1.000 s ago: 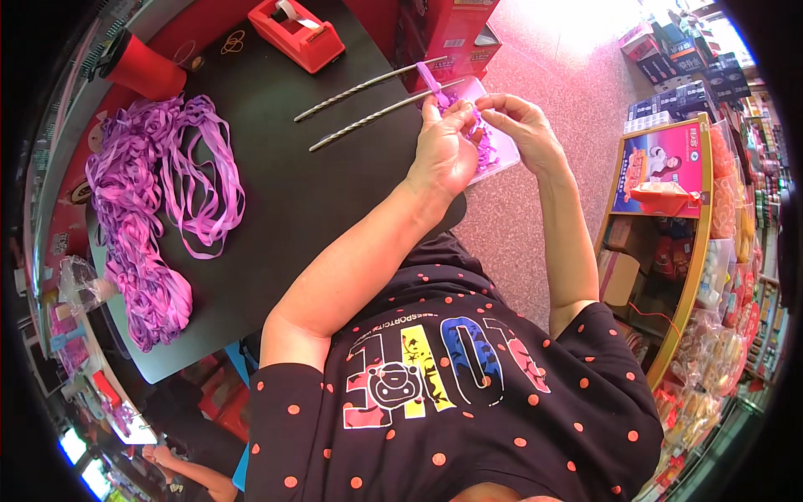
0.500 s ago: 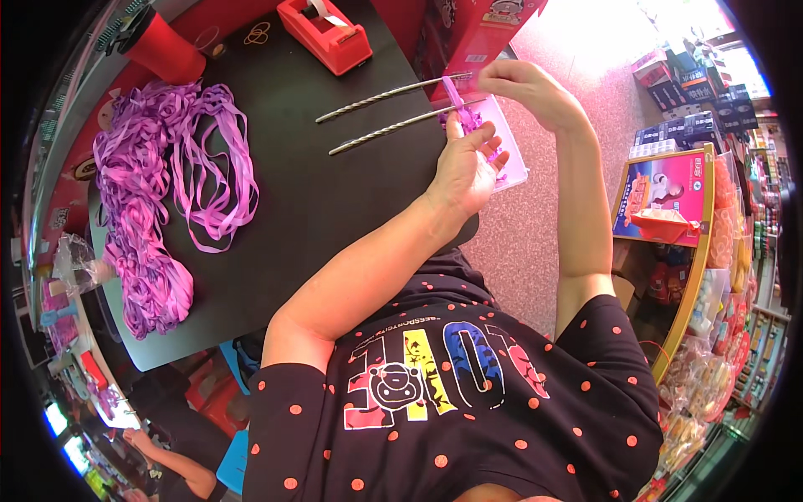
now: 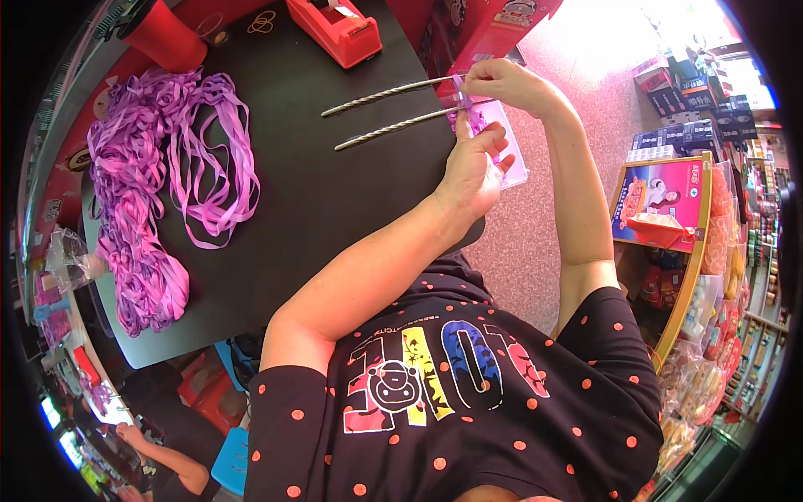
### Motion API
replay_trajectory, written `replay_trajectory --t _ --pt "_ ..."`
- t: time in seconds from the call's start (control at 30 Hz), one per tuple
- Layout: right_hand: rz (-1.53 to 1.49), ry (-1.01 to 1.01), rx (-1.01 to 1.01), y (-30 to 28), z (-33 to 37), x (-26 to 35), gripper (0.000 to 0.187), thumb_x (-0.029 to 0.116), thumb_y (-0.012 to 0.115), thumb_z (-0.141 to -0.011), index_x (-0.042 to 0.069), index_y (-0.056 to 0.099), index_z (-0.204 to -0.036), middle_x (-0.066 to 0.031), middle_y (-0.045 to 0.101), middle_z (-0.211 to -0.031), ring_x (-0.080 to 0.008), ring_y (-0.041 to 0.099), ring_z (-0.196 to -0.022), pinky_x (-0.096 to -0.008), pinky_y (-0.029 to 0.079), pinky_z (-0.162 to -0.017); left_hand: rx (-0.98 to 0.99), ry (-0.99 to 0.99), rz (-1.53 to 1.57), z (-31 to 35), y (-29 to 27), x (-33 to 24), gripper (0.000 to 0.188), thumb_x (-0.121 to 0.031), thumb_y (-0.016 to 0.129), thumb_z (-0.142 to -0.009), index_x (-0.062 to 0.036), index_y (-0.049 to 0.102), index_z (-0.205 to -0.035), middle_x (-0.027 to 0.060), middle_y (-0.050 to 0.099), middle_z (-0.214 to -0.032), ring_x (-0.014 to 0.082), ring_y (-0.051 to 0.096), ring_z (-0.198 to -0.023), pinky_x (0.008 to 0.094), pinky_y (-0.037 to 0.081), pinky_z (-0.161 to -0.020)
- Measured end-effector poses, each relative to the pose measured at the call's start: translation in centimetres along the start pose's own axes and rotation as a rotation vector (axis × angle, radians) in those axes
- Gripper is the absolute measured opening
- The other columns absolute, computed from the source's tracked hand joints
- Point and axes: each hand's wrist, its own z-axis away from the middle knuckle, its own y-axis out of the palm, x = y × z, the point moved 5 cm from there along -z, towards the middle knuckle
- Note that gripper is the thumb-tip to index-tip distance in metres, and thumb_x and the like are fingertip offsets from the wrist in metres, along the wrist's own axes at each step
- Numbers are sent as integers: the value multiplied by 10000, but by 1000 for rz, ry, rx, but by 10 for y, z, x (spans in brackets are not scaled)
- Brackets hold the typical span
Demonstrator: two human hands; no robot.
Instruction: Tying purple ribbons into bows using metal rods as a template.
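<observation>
My left hand (image 3: 470, 171) sits right of centre in the upper frame, fingers half curled against a clear packet with purple print (image 3: 502, 146) at the edge of the dark table (image 3: 335, 201). My right hand (image 3: 502, 84), higher and a little further right, pinches closed on the right-hand ends of two twisted metal rods (image 3: 393, 107), where a scrap of purple ribbon (image 3: 468, 105) crosses them. The rods run side by side, their long axis slanting from upper right down to left, so the free tips point away from both hands toward the middle of the table; the right hand is the nearer one, already on them. I count two rods, one packet, and one loose heap of purple ribbons (image 3: 159, 192) well apart at the left of the frame. At the top edge stand one red tape dispenser (image 3: 335, 29) and one red cup (image 3: 163, 38). Shelves of packaged goods (image 3: 694, 217) fill the right side.
</observation>
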Motion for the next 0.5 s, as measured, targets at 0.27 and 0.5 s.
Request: replay_trajectory --t 0.27,0.5 --pt "85 -20 -64 0 1 1 272 255 666 -806 -13 627 -782 -40 583 -695 -101 511 -657 -279 420 -595 27 9 -11 1 2 0 638 -81 566 -886 -290 244 -1396 17 420 -1171 178 426 -1006 383 369 -864" --pt "147 21 -179 6 9 -2 341 297 694 -773 -17 672 -905 -140 662 -800 -173 623 -721 -313 488 -683 34 11 -8 2 3 -2 682 -51 559 -866 -296 222 -1406 24 425 -1161 180 438 -998 382 371 -863"
